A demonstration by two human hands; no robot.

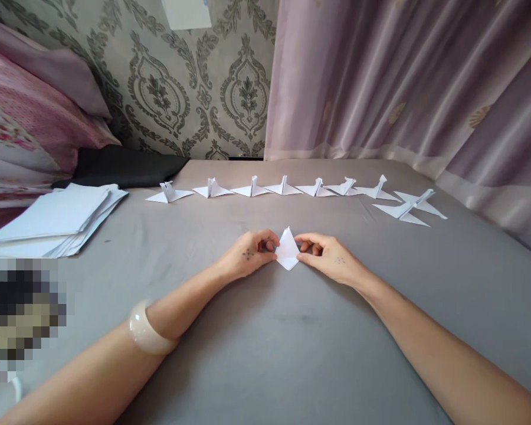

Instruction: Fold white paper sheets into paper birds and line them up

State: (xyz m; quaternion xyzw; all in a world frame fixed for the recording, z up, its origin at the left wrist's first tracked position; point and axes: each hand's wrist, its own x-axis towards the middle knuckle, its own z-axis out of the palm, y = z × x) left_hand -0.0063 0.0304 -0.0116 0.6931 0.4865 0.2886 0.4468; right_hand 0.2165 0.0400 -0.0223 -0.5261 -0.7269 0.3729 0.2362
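A small kite-shaped piece of folded white paper [288, 250] is held up between my two hands over the grey cloth surface. My left hand [250, 254] pinches its left edge between thumb and fingers. On the opposite edge, my right hand [325, 255] grips it the same way, thumb below and fingers above. The paper's narrow point faces away from me, and its top looks slightly split into layers. A pale bangle [148, 330] circles my left forearm.
Several folded white paper birds [284, 186] stand in a row along the back, with two overlapping at right [409, 211]. A stack of white paper sheets [53, 215] lies at left by a black cloth [119, 167]. Pink curtains [358, 82] hang behind. A blurred patch covers the lower left.
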